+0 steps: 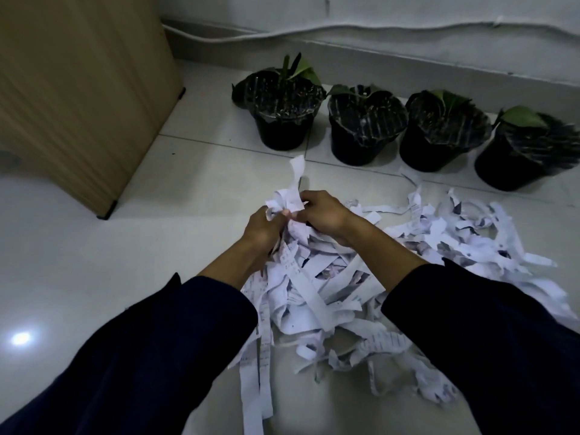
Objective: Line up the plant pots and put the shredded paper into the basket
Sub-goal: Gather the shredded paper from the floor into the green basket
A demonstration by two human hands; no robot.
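Several black plant pots [284,117] with small green plants stand in a row on the tiled floor along the wall, running from the middle to the right edge. In front of them white shredded paper [317,296] lies in a loose heap on the floor. My left hand [262,229] and my right hand [324,215] are together above the heap's far end, both closed on one bunch of paper strips [287,200] that trails down to the pile. No basket is in view.
A tan wooden cabinet [84,98] stands at the left, its corner foot near the heap. A white cable [345,28] runs along the wall behind the pots. White floor tiles [78,262] spread out at the left.
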